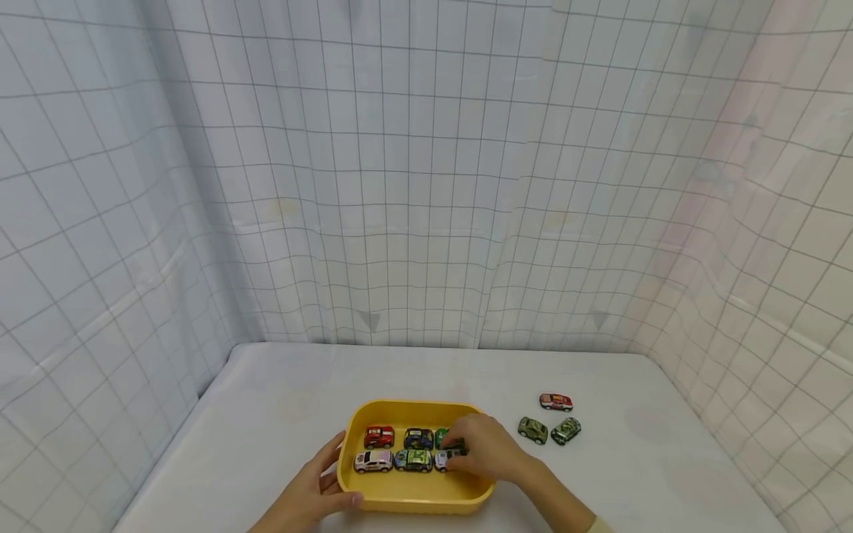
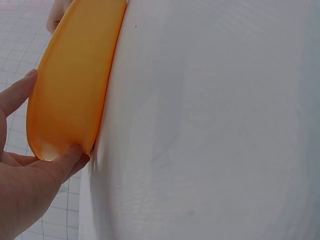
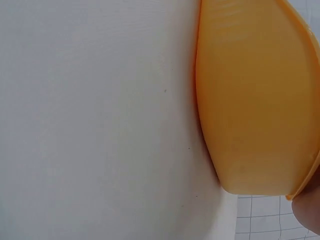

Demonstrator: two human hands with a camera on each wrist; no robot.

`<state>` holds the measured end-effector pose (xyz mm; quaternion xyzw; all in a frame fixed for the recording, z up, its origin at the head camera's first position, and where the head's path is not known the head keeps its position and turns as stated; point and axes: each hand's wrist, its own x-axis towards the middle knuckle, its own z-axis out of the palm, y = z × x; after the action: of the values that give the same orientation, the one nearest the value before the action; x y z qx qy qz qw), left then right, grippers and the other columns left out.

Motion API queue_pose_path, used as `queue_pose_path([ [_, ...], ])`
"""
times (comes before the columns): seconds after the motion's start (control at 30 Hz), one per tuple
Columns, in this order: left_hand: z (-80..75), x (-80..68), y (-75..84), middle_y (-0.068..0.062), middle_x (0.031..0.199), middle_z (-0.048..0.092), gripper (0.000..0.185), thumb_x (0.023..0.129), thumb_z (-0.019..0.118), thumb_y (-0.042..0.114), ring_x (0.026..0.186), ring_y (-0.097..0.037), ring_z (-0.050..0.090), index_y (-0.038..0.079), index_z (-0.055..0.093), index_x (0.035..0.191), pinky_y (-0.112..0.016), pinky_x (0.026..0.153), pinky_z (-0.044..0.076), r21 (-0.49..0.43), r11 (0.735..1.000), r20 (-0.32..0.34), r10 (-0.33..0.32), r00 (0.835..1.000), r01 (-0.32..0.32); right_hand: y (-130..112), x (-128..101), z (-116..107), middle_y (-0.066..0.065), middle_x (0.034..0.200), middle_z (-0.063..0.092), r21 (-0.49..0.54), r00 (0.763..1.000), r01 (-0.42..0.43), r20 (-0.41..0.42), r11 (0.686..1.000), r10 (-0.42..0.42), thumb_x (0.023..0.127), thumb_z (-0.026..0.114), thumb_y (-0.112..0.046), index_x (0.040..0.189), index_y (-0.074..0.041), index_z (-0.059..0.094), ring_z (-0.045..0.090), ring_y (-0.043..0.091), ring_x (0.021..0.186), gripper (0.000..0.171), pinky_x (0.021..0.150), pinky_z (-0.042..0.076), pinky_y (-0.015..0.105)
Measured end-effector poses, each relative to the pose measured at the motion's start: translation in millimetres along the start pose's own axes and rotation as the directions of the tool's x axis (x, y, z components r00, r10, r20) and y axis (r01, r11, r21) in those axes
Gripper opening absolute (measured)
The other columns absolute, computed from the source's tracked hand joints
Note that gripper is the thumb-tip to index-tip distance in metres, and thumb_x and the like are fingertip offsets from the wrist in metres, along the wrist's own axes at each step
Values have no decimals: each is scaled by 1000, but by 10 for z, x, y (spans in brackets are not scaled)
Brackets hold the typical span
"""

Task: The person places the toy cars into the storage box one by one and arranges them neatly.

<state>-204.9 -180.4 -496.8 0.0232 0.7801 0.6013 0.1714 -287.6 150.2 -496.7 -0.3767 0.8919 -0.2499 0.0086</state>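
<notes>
A yellow tray (image 1: 406, 490) holds two rows of small toy cars. Gripping its near left corner, my left hand (image 1: 308, 485) has the thumb at the front wall and the fingers along the left end; the left wrist view shows fingertips on the outer wall (image 2: 75, 75). My right hand (image 1: 489, 448) reaches over the right end and pinches a pale grey toy car (image 1: 443, 462) in the front row, partly covering it. Behind that, a green car (image 1: 440, 437) is mostly hidden. Beside them sit a red car (image 1: 379, 437), a blue car (image 1: 418, 438), a white-and-pink car (image 1: 374, 461) and a green patterned car (image 1: 414, 460).
Right of the tray, on the white table (image 1: 280, 414), lie a red-and-white car (image 1: 556, 401), an olive car (image 1: 533, 430) and a camouflage car (image 1: 566, 430). White gridded curtains (image 1: 426, 222) enclose the table at the back and both sides.
</notes>
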Motion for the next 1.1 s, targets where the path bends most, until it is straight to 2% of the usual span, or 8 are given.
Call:
queue_pose_path([
  [0.23,-2,1,-10,-42,159,17,109,90,84,30,136,-54,44,0,11,164,-44,98,56,0,1000,3,5,1000,-5,4,-33,-120,-7,102,75,191,1000,19,-6,981,-18,90,84,-21,107,-10,81,68,9,94,21,84,60,34],
  [0.37,-4,5,-15,-42,159,17,109,90,84,30,136,-54,44,0,11,164,-44,98,56,5,1000,0,5,1000,-5,11,-69,-215,-4,103,76,237,1000,3,-4,972,-2,90,83,-18,109,-9,80,69,12,95,21,85,61,37],
  [0.5,-7,7,-14,-42,159,17,108,90,84,31,136,-55,43,0,11,164,-44,99,55,14,1000,-6,9,1000,-9,26,-111,-292,-2,107,75,240,1000,-17,3,971,17,91,82,-18,112,-8,79,70,18,100,24,90,60,42],
  [0.63,-10,6,-19,-42,159,17,109,90,84,30,136,-55,43,0,11,164,-44,99,55,8,1000,-8,8,1000,-8,54,-164,-357,-1,107,75,220,1000,-23,-13,975,26,92,81,-20,114,-8,78,69,22,100,25,89,60,41],
  [0.73,-5,12,-22,-42,159,17,109,90,84,31,136,-55,44,0,11,164,-44,99,55,7,1000,-12,2,1000,-2,84,-217,-409,-1,105,75,205,999,-22,-42,979,31,93,80,-21,114,-7,78,67,19,96,25,86,60,40],
  [0.9,1,15,-33,-43,159,16,109,89,85,29,136,-55,43,0,11,164,-44,98,56,-9,1000,-8,-1,1000,0,177,-322,-487,-1,105,75,182,996,-6,-89,983,23,93,81,-21,112,-6,78,66,16,96,24,86,60,45],
  [1.1,0,24,-48,-42,159,15,110,89,85,28,137,-54,43,0,10,165,-43,98,56,-24,1000,-5,1,1000,-1,305,-453,-609,-3,106,75,190,987,-48,-139,981,75,93,81,-24,111,-12,78,68,26,99,22,86,60,50],
])
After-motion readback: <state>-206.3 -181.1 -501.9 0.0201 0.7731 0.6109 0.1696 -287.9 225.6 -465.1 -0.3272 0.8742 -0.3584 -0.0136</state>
